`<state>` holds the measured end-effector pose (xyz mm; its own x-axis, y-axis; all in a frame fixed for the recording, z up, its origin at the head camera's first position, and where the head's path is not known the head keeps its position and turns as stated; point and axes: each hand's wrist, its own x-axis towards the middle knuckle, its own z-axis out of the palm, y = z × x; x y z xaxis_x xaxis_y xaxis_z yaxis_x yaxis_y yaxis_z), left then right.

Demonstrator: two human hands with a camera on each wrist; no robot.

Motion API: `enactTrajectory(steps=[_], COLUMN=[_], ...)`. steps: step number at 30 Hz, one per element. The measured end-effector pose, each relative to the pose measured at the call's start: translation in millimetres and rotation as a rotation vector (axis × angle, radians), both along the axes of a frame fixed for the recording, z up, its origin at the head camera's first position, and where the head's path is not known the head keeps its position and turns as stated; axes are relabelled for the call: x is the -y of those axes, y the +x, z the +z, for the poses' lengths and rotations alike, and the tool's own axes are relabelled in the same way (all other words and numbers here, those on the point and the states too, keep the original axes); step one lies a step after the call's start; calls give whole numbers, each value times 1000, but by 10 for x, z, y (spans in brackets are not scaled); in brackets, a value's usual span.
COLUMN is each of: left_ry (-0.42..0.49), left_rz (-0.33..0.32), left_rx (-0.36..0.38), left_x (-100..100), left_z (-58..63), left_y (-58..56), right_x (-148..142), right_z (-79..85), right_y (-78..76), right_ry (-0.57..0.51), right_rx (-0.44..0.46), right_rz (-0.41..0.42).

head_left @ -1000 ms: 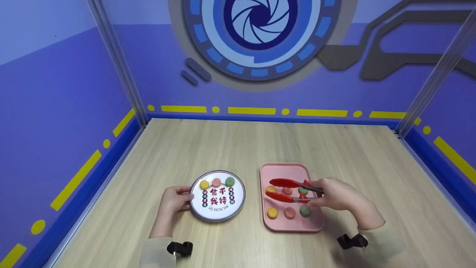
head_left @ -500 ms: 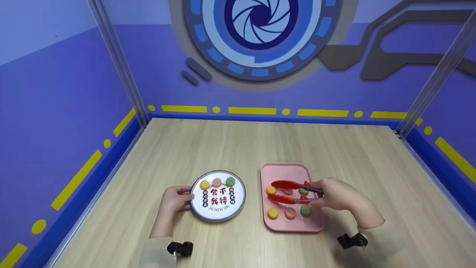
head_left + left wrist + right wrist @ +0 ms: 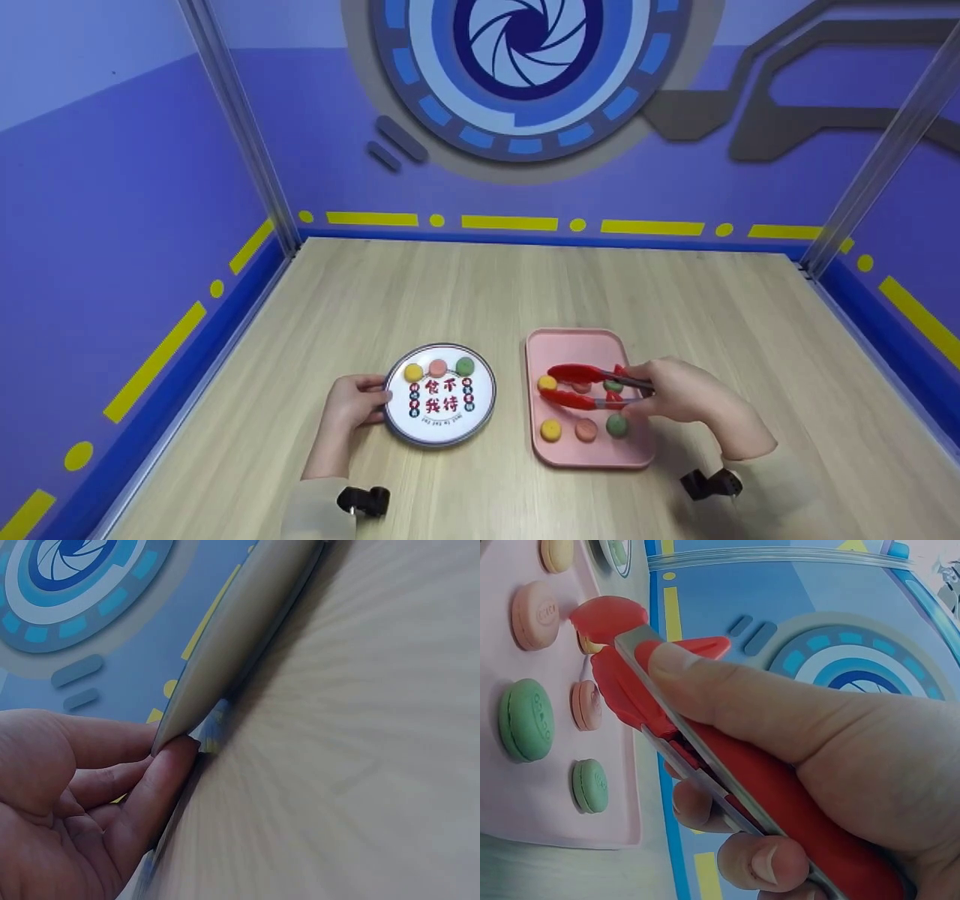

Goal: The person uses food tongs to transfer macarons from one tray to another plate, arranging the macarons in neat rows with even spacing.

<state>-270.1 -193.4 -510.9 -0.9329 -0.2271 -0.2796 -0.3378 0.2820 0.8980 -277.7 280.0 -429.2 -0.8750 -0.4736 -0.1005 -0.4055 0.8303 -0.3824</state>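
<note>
The left hand (image 3: 355, 400) and right hand (image 3: 675, 390) are bare, with a plain beige left sleeve (image 3: 318, 510) and matching right sleeve (image 3: 777, 491) nearer, a blocky black left camera (image 3: 363, 500) and black right camera (image 3: 711, 487) at the cuffs (image 3: 324, 485).

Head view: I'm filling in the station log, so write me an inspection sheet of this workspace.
Surface: pale wood-grain table.
Job's things: white plate bearing three macarons; pink tray bearing six; red-tipped tongs, tips either side of the tray's far-row yellow macaron, contact unclear.
Clutter: nothing seen.
Hands: left hand holds the plate's edge; right hand grips the tongs.
Cables: nothing seen.
Surroundings: printed purple-blue walls, metal corner posts.
</note>
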Motion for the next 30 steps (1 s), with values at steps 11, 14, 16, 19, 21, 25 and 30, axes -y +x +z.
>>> enactTrajectory(steps=[11,14,16,19,21,25,30], left_ry=[1,7,0,-4,-8,-9,7], left_rz=[7,9,12,11,11,15,8], left_rx=[-4,-11,-8,-7,-5,3,-5], left_x=[-8,-8,-8,-6,-7,-12,-9], left_z=[1,-3,-2,-4,-6,-7,-16], left_y=[7,10,10,6,3,-7,-13], right_x=[-7,-16,-20,-24,-21,-7,11], right_z=[4,5,2,6,8,13,30], right_y=[8,14,15,17,18,22,31], right_ry=[-11,-13,-12,-11,-11,-8,-7], right_rx=[-11,-18,-14,-8,-5,8,14], right_rz=[11,5,-4,-13,-16,-30,-40])
